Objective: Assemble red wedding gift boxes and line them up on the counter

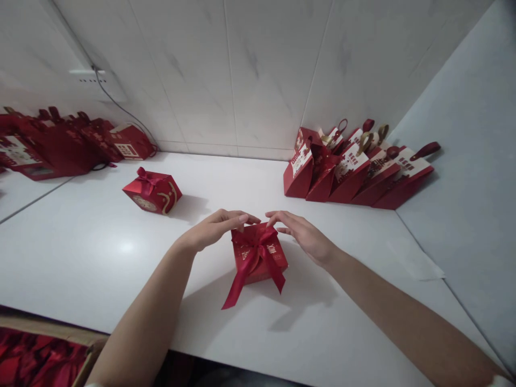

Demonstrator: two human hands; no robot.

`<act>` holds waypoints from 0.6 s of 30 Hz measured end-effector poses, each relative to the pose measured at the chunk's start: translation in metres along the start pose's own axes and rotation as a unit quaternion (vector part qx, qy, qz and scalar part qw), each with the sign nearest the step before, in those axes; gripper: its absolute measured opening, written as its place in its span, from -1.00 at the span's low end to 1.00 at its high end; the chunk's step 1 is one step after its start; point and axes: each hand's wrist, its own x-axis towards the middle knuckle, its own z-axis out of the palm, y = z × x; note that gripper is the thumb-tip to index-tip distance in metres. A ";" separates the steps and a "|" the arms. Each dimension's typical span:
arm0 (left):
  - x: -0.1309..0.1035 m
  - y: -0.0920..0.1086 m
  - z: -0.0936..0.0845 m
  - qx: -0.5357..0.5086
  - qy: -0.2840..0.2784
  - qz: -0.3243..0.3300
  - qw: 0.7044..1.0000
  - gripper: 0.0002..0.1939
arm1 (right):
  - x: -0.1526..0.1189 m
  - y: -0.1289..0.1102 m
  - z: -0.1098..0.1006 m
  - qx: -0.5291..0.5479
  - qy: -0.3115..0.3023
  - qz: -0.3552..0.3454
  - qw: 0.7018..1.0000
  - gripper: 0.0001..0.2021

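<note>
A red gift box (258,277) with white and gold print stands on the white table in front of me. A dark red ribbon (258,252) is tied in a bow on its top, and its two tails hang over the near side. At the box's upper left edge is my left hand (217,226), fingers stretched out beside the bow's left loop. My right hand (302,234) reaches in from the other side, its fingers apart and bent at the right loop. Whether the fingertips touch the ribbon is hard to tell.
Another bow-tied red box (155,193) sits to the left. Red bags with loop handles (350,172) lean in a row at the back right, and more red bags (60,145) stand back left. A carton (91,355) of red ribbon pieces is below the table's front left edge.
</note>
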 end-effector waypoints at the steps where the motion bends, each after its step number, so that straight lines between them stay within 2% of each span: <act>1: 0.000 0.000 -0.001 -0.002 -0.012 0.002 1.000 -0.56 | 0.000 0.000 -0.001 0.011 -0.016 0.006 1.000 -0.57; 5: -0.002 -0.003 -0.007 0.011 -0.069 0.010 0.997 -0.63 | -0.004 -0.005 -0.003 0.005 -0.071 0.005 0.997 -0.66; 8: -0.004 -0.004 -0.010 0.039 -0.090 0.020 0.995 -0.70 | -0.006 -0.008 -0.005 -0.027 -0.095 0.005 0.995 -0.70; 14: -0.004 -0.002 -0.010 0.038 -0.076 0.005 0.996 -0.56 | -0.005 -0.009 -0.008 -0.044 -0.095 0.007 0.994 -0.69; 18: -0.003 -0.002 -0.007 0.060 -0.052 -0.012 0.997 -0.55 | -0.005 -0.007 -0.009 -0.058 -0.100 0.004 0.993 -0.67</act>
